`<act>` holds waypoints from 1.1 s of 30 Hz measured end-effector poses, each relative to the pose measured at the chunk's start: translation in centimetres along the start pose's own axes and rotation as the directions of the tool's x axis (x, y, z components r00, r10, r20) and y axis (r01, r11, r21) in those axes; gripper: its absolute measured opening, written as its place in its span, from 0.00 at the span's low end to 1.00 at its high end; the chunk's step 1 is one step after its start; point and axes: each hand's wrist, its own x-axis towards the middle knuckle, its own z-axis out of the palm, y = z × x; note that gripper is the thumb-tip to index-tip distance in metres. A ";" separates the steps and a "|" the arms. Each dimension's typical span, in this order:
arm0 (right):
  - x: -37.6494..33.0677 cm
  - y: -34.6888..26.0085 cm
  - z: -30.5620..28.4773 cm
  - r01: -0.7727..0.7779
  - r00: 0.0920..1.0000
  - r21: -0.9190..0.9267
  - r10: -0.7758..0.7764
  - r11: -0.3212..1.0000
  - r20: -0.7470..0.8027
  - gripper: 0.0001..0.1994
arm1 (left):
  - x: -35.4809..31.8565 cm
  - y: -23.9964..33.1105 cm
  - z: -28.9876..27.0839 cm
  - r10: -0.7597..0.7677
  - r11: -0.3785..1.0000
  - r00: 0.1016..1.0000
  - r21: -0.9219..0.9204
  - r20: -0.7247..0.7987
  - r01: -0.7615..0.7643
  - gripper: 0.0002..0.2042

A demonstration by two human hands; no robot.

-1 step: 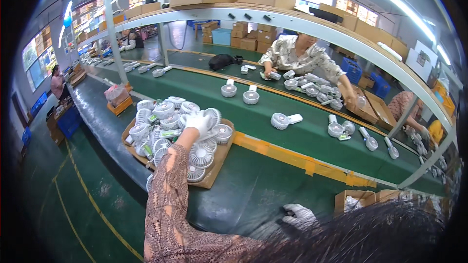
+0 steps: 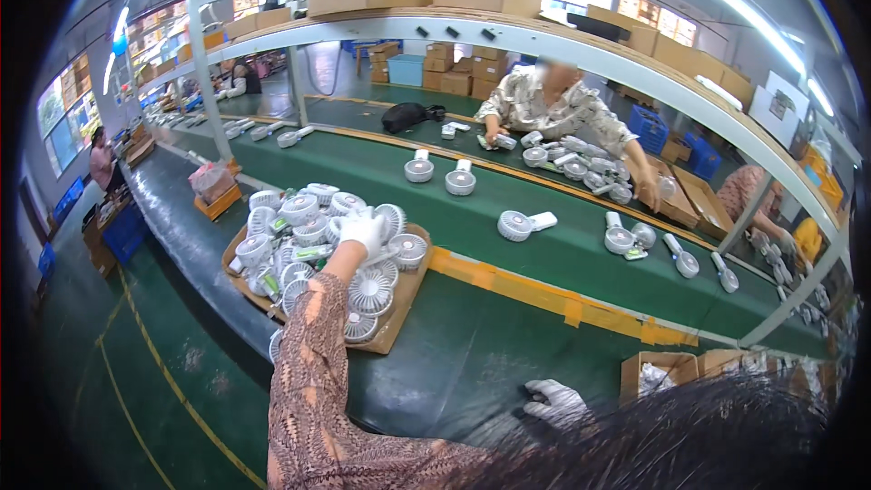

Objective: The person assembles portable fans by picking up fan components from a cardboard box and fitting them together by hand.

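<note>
White handheld fans [image 2: 370,291] with round grilles are heaped in a shallow cardboard tray [image 2: 399,322] at the left of the bench. My left hand [image 2: 363,230], in a white glove, reaches onto the heap from the near side. Its fingers bend down among the fans, and whether they grip one is hidden. Green parts show on some of the fans' handles. My right hand [image 2: 555,402], also gloved, rests low over the near bench with its fingers loosely apart and nothing visible in them. Hair covers the area beside it.
Across the green conveyor belt [image 2: 390,204], spaced fans lie singly, among them a fan [image 2: 515,225] on its side. A co-worker [image 2: 553,109] handles another fan pile [image 2: 576,160] opposite. An overhead shelf [image 2: 508,25] and its posts frame the line. Open cartons [image 2: 658,367] stand near right.
The whole view has shifted slightly left. My left hand stays on the heap of fans, and my right hand has hardly moved.
</note>
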 end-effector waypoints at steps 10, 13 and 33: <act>-0.8 0.7 -0.3 -0.068 0.998 -0.009 0.068 0.998 0.001 0.23 | 0.8 -1.4 3.5 -0.359 0.800 0.772 -0.599 -0.525 -0.036 0.24; 0.8 -0.3 -0.2 -0.016 0.997 0.057 0.021 0.998 -0.074 0.24 | -2.9 2.3 -1.9 -0.344 0.476 0.777 -0.811 -0.527 -0.340 0.22; 4.6 -6.3 -1.3 0.405 0.911 0.912 0.110 -0.066 -0.396 0.30 | -16.9 23.6 1.2 0.531 -0.410 0.845 -0.891 -0.059 0.195 0.42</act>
